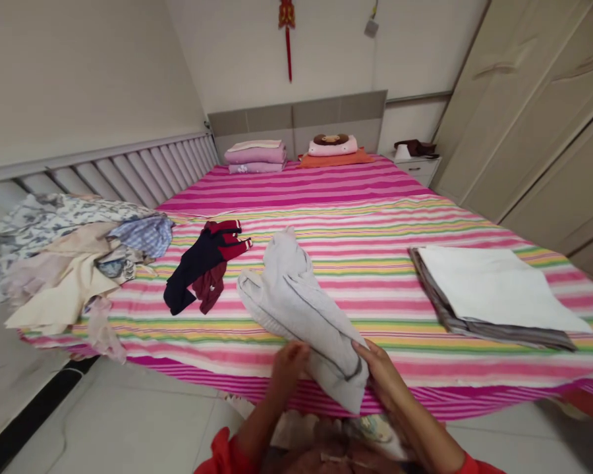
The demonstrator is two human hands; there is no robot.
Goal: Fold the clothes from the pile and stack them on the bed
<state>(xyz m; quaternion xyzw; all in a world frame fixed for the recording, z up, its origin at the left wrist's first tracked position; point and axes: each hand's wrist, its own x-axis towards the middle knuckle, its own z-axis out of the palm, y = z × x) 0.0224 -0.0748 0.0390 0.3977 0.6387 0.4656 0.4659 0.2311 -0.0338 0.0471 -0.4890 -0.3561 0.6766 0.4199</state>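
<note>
A light grey long-sleeved top (pixel 312 309) lies bunched lengthwise on the striped bed, its near end at the bed's front edge. My left hand (pixel 290 362) is closed at the top's left edge, fingers curled in and slightly blurred. On the opposite side, my right hand (pixel 376 368) grips the top's edge, thumb above the cloth and the other fingers partly hidden beneath it. Left of the grey top lie dark navy and maroon garments (pixel 197 266) with red, white-trimmed ends.
A heap of loose clothes (pixel 74 257) covers the bed's left side by the railing (pixel 143 164). Flat folded white cloth (pixel 504 286) rests on darker cloth at right. Folded bedding (pixel 255 157) and a pink pillow (pixel 332 147) sit near the headboard (pixel 336 115). Wardrobes (pixel 534 125) stand right.
</note>
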